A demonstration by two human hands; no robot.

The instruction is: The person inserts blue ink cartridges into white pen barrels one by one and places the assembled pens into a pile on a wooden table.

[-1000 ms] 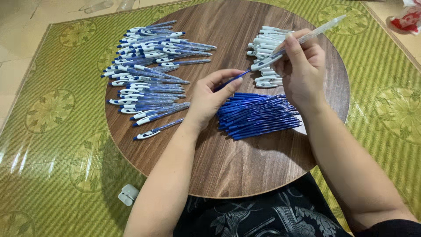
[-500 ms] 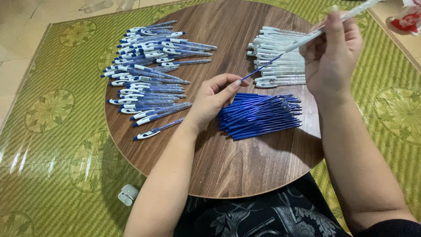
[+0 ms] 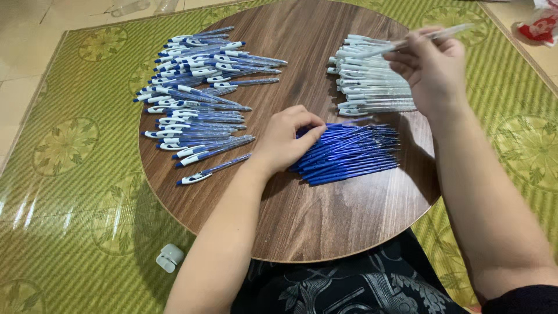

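**Head view: hands over the pen parts**

Head view looks down on a round wooden table (image 3: 302,221) set on a green mat (image 3: 70,192). The left hand (image 3: 285,139) lies on the near end of the blue refills (image 3: 349,152), which sit in a tight pile near the table's middle, toward the near edge; its fingers are curled onto the pile, pinching at the refill ends, though how many it has hold of cannot be told. The right hand (image 3: 433,70) is raised over the far right of the table, fingers closed around one clear barrel (image 3: 418,39) that sticks out to both sides. Under it lies the barrel stack (image 3: 369,81), just beyond the refills. Finished pens (image 3: 200,93) with white clips cover the far left part of the table, one lying alone nearest the left edge.

The refills look thin, light and slightly bendy, smooth enough to roll or slip; one is best pinched near its end between thumb and forefinger. The barrel seems stiff, light plastic, held well around its middle. A small white object (image 3: 170,257) lies on the mat off the near left edge.
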